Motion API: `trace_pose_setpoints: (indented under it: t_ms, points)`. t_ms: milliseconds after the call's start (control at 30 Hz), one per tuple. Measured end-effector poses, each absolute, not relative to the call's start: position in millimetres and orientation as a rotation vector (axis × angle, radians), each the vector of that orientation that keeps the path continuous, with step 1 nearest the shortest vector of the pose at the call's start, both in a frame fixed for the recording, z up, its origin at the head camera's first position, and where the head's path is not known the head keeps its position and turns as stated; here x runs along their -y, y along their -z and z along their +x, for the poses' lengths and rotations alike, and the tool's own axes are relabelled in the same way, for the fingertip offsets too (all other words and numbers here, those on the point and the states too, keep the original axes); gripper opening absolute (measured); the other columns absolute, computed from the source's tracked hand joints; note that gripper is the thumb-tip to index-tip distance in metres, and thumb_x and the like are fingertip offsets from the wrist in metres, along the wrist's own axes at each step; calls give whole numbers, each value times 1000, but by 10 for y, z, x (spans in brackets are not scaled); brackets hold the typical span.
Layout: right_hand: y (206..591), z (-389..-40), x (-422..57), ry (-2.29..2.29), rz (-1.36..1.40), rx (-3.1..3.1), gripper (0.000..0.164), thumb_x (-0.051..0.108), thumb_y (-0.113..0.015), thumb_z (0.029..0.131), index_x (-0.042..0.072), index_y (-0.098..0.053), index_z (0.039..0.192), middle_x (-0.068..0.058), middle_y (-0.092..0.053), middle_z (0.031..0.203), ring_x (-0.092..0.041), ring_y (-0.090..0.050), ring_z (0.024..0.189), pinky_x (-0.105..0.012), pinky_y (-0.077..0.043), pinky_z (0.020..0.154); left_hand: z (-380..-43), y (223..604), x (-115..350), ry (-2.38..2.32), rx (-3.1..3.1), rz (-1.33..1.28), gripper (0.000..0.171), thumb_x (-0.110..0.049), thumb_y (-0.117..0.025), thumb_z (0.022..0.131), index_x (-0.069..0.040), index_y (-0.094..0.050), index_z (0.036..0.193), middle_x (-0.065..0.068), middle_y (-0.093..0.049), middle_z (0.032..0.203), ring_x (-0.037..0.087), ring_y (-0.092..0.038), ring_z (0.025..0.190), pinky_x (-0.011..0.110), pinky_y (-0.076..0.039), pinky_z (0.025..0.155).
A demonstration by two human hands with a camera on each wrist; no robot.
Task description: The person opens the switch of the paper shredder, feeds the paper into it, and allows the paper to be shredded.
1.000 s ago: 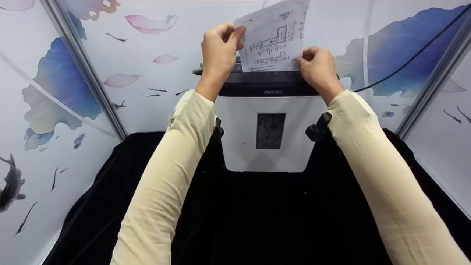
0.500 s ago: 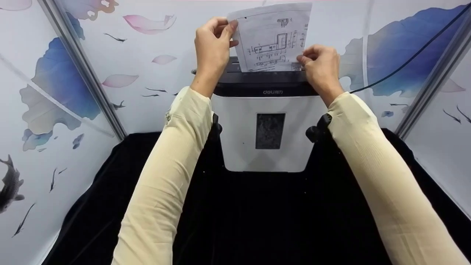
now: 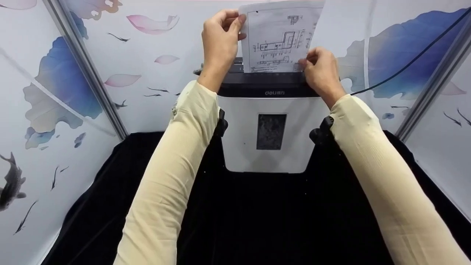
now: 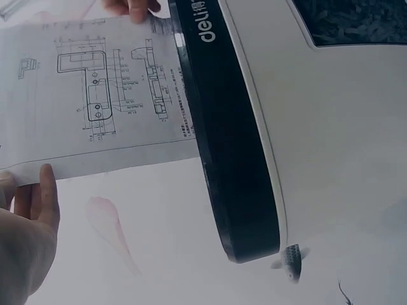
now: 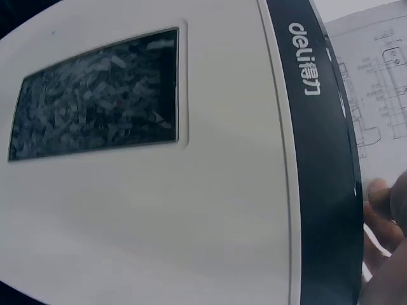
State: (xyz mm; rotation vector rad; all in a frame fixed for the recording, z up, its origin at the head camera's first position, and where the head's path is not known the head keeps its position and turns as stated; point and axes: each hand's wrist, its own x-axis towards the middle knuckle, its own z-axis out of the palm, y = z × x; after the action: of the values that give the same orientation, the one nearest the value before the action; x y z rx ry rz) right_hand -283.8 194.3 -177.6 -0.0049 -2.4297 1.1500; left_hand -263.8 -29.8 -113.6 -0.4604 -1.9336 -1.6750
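Observation:
A sheet of paper printed with a technical drawing stands upright over the black top of a white paper shredder, its lower edge right at the feed slot. My left hand pinches the sheet's left edge near the upper corner, thumb in front. Lower down on the other side, my right hand pinches the right edge close above the shredder's top. In the left wrist view the paper runs to the black lid. Paper shreds show behind the shredder's window in the right wrist view.
The shredder stands on a black cloth. White panels with painted fish and petals enclose the sides and back, joined by metal posts. A black cable hangs at the right, reaching down behind the shredder.
The paper has straightened and its top has shifted right. My left hand rose and went left, then came back right. My right hand has moved slightly, still at the right edge.

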Motion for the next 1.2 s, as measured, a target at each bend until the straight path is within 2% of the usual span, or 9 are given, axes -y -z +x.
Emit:
trace_pose_setpoints:
  t_ms: [200,367,467,633,833,967,1200]
  points:
    - [1779,-2833,-1953,-996,75,2503,26,5,-59,96,-1,-65,120,-20,-69,125,-29,-59,121,-41,-42,108,-2626,1117,304,1670,1923,-466,28,-15,-63,97,1,-67,120,15,-71,113,15,-67,91,15,-57,82]
    - [1787,-2854,-1951,-895,81,2517,27,9,-60,98,1,-68,122,-21,-69,124,-34,-59,123,-46,-43,109,-2612,1133,273,1643,1928,-479,27,-15,-63,98,0,-67,119,14,-71,113,14,-67,92,14,-57,83]
    - [1791,-2867,-1938,-903,52,2477,27,16,-64,98,1,-69,120,-20,-69,123,-33,-60,119,-45,-45,104,-2605,1155,264,1602,1950,-478,26,-15,-62,98,-1,-68,118,13,-72,113,14,-68,93,14,-56,84]
    - [1757,-2865,-1922,-1023,-6,2408,29,25,-66,98,7,-70,120,-12,-72,121,-24,-60,110,-36,-44,98,-2609,1169,256,1585,1964,-444,24,-16,-63,97,-2,-69,116,13,-73,112,13,-68,89,15,-56,83]
    - [1775,-2858,-1929,-951,40,2403,27,18,-62,100,7,-71,122,-16,-71,122,-31,-64,116,-44,-43,102,-2604,1209,217,1549,2009,-428,26,-18,-63,98,-3,-69,118,11,-73,113,12,-67,88,13,-55,83]
    - [1783,-2858,-1931,-993,72,2378,26,16,-58,101,7,-69,123,-16,-71,122,-26,-64,109,-38,-46,97,-2606,1232,218,1536,2007,-432,28,-20,-64,97,-4,-68,120,10,-74,113,13,-68,89,15,-55,82]
    - [1765,-2860,-1906,-1124,135,2337,24,17,-62,100,7,-70,120,-13,-72,122,-11,-66,102,-24,-47,91,-2621,1270,234,1534,2038,-419,27,-21,-63,98,-4,-70,117,10,-74,111,13,-68,91,14,-55,83]
